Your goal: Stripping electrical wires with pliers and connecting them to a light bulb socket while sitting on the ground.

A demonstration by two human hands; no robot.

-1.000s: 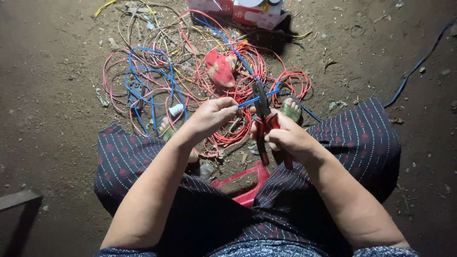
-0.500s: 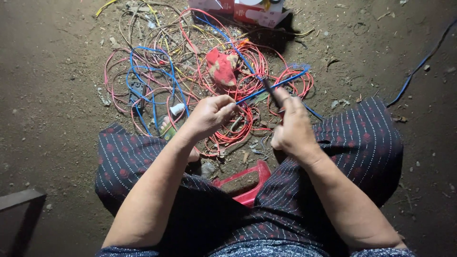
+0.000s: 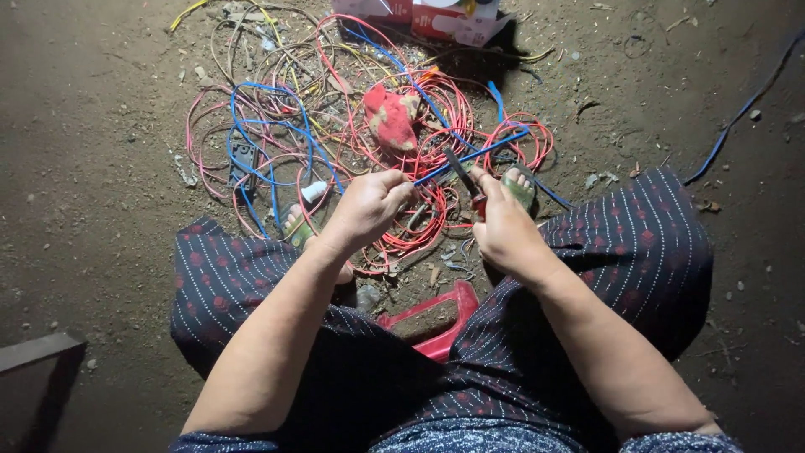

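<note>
I sit low over a dirt floor, knees apart under a dark patterned garment. My left hand [image 3: 369, 205] pinches one end of a blue wire [image 3: 478, 155] that runs up and right from its fingers. My right hand [image 3: 501, 225] grips red-handled pliers [image 3: 466, 183], whose dark jaws meet the blue wire just right of the left hand. Beyond both hands lies a tangle of red, blue and tan wires [image 3: 335, 117] spread on the ground, with a crumpled red cloth [image 3: 390, 116] on top of it.
A red plastic stool edge [image 3: 436, 323] shows between my knees. A red and white box [image 3: 436, 17] lies at the far edge of the tangle. Another blue cable [image 3: 738, 113] runs off to the right. A dark block [image 3: 33, 352] sits at lower left.
My right hand has moved the pliers up along the blue wire, away from my body. The left hand has stayed in place, still pinching the wire.
</note>
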